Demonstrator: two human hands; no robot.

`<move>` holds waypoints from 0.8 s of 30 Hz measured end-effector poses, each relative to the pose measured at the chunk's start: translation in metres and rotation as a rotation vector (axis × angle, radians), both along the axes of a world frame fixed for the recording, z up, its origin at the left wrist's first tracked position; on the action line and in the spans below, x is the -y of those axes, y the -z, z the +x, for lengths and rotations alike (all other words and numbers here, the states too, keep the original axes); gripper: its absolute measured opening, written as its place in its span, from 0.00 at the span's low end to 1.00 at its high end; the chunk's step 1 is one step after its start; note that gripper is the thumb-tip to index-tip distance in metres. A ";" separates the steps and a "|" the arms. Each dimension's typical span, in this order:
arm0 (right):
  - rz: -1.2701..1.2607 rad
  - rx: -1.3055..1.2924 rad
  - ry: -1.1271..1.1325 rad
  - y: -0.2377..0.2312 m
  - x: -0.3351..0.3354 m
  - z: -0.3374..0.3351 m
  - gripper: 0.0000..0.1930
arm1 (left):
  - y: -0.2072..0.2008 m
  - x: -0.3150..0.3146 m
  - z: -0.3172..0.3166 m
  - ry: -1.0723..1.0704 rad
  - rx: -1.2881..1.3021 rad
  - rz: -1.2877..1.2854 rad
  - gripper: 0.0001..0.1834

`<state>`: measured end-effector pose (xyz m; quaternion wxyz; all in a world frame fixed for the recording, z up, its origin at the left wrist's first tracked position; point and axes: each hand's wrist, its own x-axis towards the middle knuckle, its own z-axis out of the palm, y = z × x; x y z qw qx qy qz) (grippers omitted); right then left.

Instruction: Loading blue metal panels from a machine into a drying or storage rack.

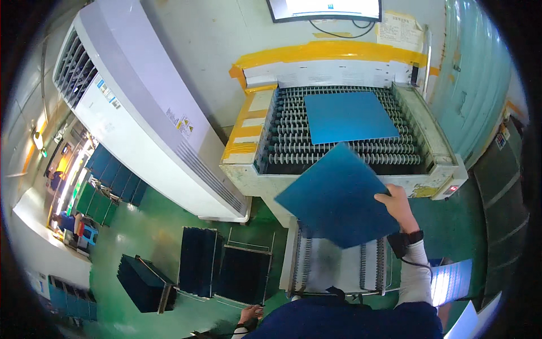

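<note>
A square blue panel (341, 198) is gripped at its right edge by my right hand (398, 206), thumb on the upper face. It is tilted, one corner over the front edge of the roller conveyor (344, 152). A second blue panel (350, 117) lies flat on the conveyor's rollers. Low in the view, my left hand (251, 312) is closed, its fingers curled beside the lower edge of a rack of dark panels (244, 274); what it holds, if anything, is hidden. Directly below the held panel stands a slotted rack (372, 265) with toothed side strips, partly covered by it.
Left of the conveyor stands a tall white air conditioner (152, 113). Two more dark panel racks, one upright (197, 261) and one tilted (145, 282), are on the green floor. A monitor (324, 8) hangs above. Shiny sheets (451, 282) lie at lower right.
</note>
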<state>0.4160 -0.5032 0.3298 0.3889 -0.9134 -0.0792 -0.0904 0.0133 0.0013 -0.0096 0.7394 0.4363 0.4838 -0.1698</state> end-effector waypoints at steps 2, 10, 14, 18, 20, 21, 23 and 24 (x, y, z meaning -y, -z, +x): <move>0.468 -0.165 0.076 0.014 0.011 -0.010 0.09 | -0.014 0.002 0.011 0.057 -0.032 0.072 0.10; 1.627 -0.446 0.301 0.092 0.024 -0.043 0.10 | -0.016 -0.003 0.002 0.224 0.055 0.196 0.12; 1.764 -0.528 0.337 0.089 0.013 -0.050 0.11 | -0.011 -0.003 0.005 0.209 0.002 0.175 0.12; 1.870 -0.497 0.215 0.121 0.021 -0.049 0.11 | 0.031 -0.032 -0.003 0.212 0.173 -0.178 0.12; 1.869 -0.481 0.197 0.113 0.014 -0.050 0.10 | 0.037 -0.036 -0.002 0.063 0.169 -0.377 0.12; 1.859 -0.484 0.264 0.099 0.003 -0.051 0.10 | 0.038 -0.035 -0.003 0.047 0.161 -0.335 0.12; 1.836 -0.510 0.362 0.087 -0.006 -0.053 0.08 | 0.038 -0.030 -0.002 0.081 0.118 -0.188 0.12; 1.826 -0.542 0.387 0.088 -0.007 -0.052 0.08 | 0.038 -0.026 -0.001 0.124 0.084 -0.078 0.12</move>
